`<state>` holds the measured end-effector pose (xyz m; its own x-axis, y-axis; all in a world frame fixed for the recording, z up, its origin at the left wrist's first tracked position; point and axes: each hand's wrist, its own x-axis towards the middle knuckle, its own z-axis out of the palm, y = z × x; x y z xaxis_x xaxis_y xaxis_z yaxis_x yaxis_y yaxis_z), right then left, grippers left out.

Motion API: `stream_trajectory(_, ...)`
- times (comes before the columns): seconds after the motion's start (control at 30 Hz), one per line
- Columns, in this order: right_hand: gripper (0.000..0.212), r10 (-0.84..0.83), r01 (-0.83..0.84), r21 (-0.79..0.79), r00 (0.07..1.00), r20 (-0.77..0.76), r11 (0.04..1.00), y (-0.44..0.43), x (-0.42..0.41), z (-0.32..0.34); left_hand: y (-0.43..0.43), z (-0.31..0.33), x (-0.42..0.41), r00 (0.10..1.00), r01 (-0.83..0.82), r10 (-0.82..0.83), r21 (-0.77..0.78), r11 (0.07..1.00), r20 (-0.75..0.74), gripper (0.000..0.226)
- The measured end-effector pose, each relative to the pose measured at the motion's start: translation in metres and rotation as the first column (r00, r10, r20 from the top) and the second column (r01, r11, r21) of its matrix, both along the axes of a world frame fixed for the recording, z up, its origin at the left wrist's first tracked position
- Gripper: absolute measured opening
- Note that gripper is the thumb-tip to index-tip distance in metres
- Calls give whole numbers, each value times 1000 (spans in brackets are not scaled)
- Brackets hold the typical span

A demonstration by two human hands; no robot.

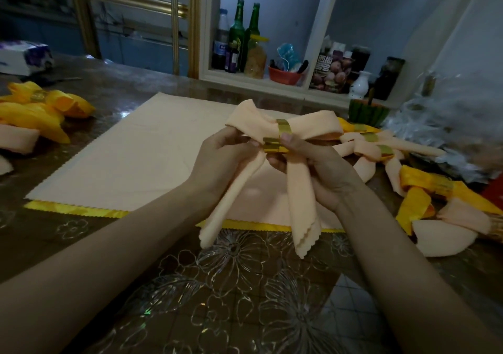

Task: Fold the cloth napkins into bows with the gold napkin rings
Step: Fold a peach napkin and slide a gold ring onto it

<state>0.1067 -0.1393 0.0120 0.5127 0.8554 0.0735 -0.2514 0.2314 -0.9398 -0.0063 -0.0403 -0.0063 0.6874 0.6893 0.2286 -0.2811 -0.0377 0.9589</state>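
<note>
A peach cloth napkin [299,190] folded into a bow is held above the table, two loops on top and two tails hanging down. A gold napkin ring [284,128] wraps its middle, and a second gold band [275,146] sits just below. My left hand [226,163] pinches the bow at the left of the ring. My right hand [315,168] grips the centre from the right, thumb on the ring.
A flat peach napkin [130,157] lies on a yellow one [76,208] on the floral table cover. Finished bows are piled at right [394,157] and left [40,108]. Bottles [236,37], jars and a red bowl [284,77] fill the shelf behind.
</note>
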Motion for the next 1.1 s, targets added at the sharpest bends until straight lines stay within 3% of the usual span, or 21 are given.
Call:
stream_trajectory(0.17, 29, -26, 27, 27, 999, -45, 999, 1, 0, -3, -5, 3, -4, 984, 162, -174, -196, 967, -46, 34)
stream_trajectory(0.27, 30, 12, -13, -26, 999, -37, 1000, 0, 1, -4, -9, 2, -5, 978, 174, -202, -310, 935, -58, 37)
stream_trajectory(0.37, 34, 14, -15, -95, 1000, -12, 995, 0, 3, -6, -6, 1, -4, 985, 112, -148, -333, 936, -86, 26)
stream_trajectory(0.57, 51, -21, 18, -186, 1000, -12, 982, 1, 3, -7, -5, -3, 3, 995, -71, 54, -210, 975, -84, 19)
stream_trajectory(0.73, 35, 99, -92, -252, 995, 15, 963, 1, -6, -7, -5, -4, 0, 997, -42, 19, -300, 953, -81, 18)
stream_trajectory(0.9, 28, -16, -16, -342, 996, -89, 940, 10, -19, -13, -7, -8, -1, 995, -60, 16, -479, 876, -96, 23)
stream_trajectory(1.1, 23, -156, 116, -450, 986, -52, 886, 12, -20, -13, -11, -8, 2, 989, 52, -99, -382, 923, -106, 19)
